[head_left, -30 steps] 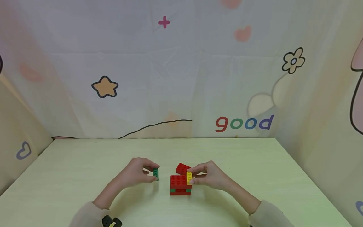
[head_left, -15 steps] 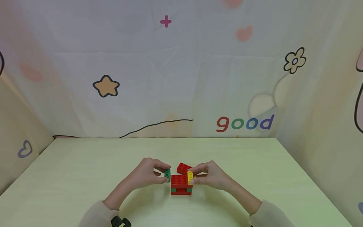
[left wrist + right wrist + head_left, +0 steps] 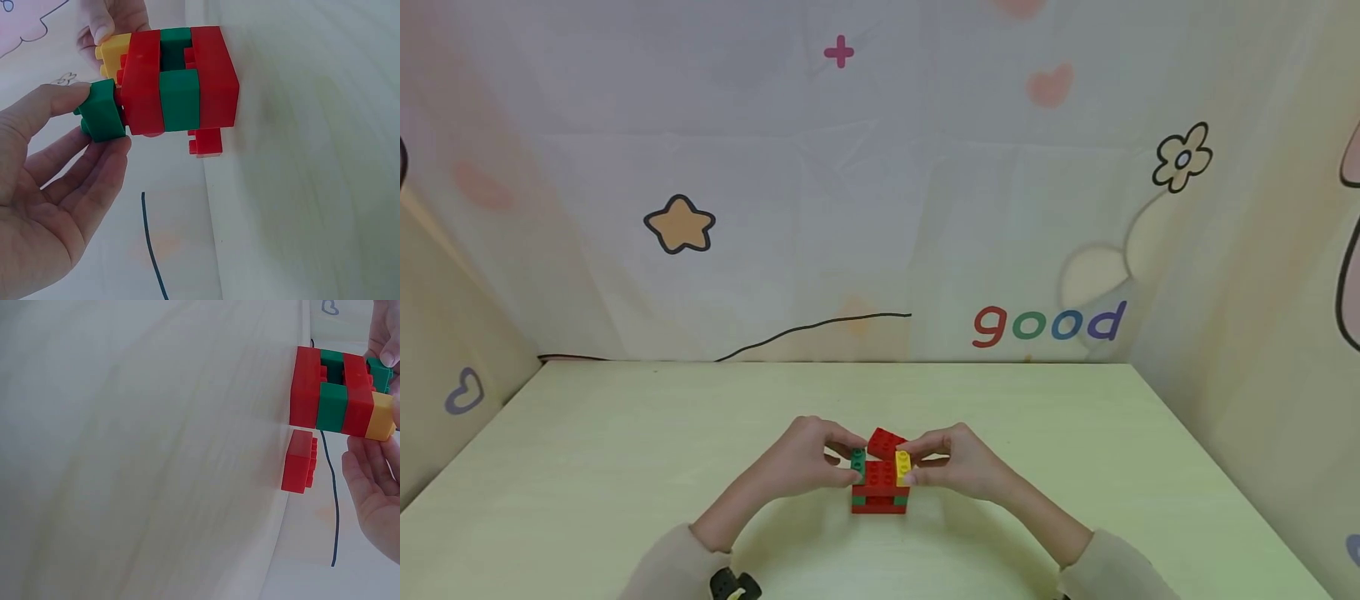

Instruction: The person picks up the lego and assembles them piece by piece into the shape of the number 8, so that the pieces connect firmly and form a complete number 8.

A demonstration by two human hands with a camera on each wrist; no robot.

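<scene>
A block stack point(image 3: 880, 492) stands on the table, with red layers above and below and green bricks between them. My left hand point(image 3: 811, 458) pinches a green brick point(image 3: 103, 112) between thumb and fingers over the stack's left end. Red studs still show beneath that brick, which sits slightly tilted in the left wrist view. At the right end, a yellow brick point(image 3: 379, 416) sits flush on the upper red layer, and my right hand point(image 3: 958, 465) holds it by thumb and fingertips. Fingers partly cover both small bricks.
Just behind the stack, a loose red brick point(image 3: 299, 461) lies studs up on the pale table point(image 3: 625, 467). A printed cloth backdrop point(image 3: 880, 208) rises at the table's far edge. A black strap device point(image 3: 733, 585) is worn on the left wrist.
My left hand has carried the green brick rightward, from beside the stack to over its left end. The right hand has stayed on the yellow brick.
</scene>
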